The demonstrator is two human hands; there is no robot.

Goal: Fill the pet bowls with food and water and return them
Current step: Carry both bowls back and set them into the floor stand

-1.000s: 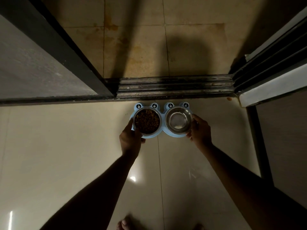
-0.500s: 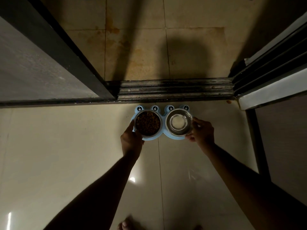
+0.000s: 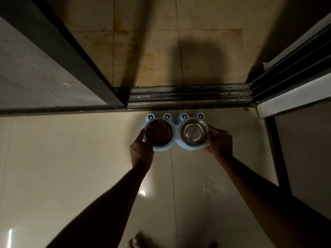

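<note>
Pale blue double feeder stand (image 3: 175, 129) sits low over the cream floor tile (image 3: 71, 167), just near of the dark sliding-door track (image 3: 188, 97); cannot tell if its base is touching the floor yet. Left well holds a steel bowl (image 3: 159, 132) heaped with brown kibble, so the food part looks done. Right well holds a second steel bowl (image 3: 193, 132); its inside is shiny and pale, probably water, but the level is hard to read in this dim light. Left hand (image 3: 141, 151) grips the stand's left near edge, thumb up along the rim; right hand (image 3: 219, 142) is clamped on the right edge, fingers curled by the water bowl. Hands well apart, one at each end. Judged stage: filling finished, return nearly complete, only release left. Beyond the track, stained outdoor tiles (image 3: 146, 51) in shadow. Dark door frame (image 3: 68, 56) runs far left. Bare toes (image 3: 136, 242) cut off at the near edge; underside of stand hidden.
</note>
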